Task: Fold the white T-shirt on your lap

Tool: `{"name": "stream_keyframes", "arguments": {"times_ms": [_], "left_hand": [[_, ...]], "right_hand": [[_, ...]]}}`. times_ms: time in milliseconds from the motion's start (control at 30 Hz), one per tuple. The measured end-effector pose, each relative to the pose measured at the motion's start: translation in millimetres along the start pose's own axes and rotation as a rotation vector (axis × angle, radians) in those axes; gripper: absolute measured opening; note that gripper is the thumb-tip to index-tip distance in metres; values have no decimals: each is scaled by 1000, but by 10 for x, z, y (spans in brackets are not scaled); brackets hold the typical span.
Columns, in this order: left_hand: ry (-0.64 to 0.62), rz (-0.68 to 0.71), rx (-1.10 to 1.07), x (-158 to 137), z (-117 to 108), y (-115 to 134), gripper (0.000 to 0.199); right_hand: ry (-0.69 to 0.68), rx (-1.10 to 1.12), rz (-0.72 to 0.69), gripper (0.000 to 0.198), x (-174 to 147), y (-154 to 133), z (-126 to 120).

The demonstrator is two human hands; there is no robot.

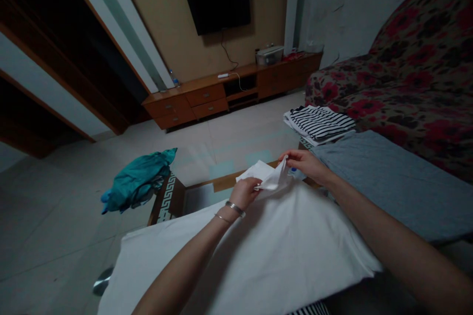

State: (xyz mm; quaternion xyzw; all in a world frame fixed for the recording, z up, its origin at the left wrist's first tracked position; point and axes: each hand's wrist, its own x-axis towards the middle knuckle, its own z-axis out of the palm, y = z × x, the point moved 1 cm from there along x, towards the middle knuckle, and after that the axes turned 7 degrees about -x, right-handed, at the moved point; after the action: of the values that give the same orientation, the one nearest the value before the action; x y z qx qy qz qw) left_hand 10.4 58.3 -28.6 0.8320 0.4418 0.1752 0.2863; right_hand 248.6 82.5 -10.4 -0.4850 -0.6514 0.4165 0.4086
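From the head camera, a white garment (258, 246) is lying spread flat over a low table (173, 197), and both hands are working at its far edge. The left hand (246, 192) is pinching a raised fold of the white cloth, fingers closed on it, wrist bent down and the forearm reaching in from the near side of the table. The right hand (303, 162) is gripping the same bunched edge just beyond the left, fingertips closed on the cloth, arm stretched long across the garment. This looks like a fold being started at the far edge; the next move would call for both hands holding the edge level and drawing it evenly. A striped stack (318, 123) is sitting past the table's far right corner, a grey cloth (388, 177) lying to the table's right, and a teal bundle (138, 179) is lying at its left end.
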Motion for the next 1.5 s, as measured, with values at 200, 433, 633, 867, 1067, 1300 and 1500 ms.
{"name": "stream_keyframes", "arguments": {"times_ms": [200,433,633,867,1067,1300,1500], "left_hand": [[261,-284,-162,-263,100,-201,25],[346,-501,4,-122,23,-599,8],[255,-271,25,-131,42,-650,29],[168,-193,215,114,-42,-591,66],[-40,-329,300,305,-156,-645,31],[-160,-196,247,378,-234,-682,25],[-183,-273,150,464,-288,-734,32]], "right_hand": [[79,-279,101,26,531,486,284],[58,-561,125,15,966,783,600],[-94,-693,107,27,1052,844,647],[-316,-869,37,52,1142,708,684],[-394,-905,59,24,1149,586,630],[-527,-762,47,30,1119,390,469],[-526,-691,33,16,1277,332,347]]}}
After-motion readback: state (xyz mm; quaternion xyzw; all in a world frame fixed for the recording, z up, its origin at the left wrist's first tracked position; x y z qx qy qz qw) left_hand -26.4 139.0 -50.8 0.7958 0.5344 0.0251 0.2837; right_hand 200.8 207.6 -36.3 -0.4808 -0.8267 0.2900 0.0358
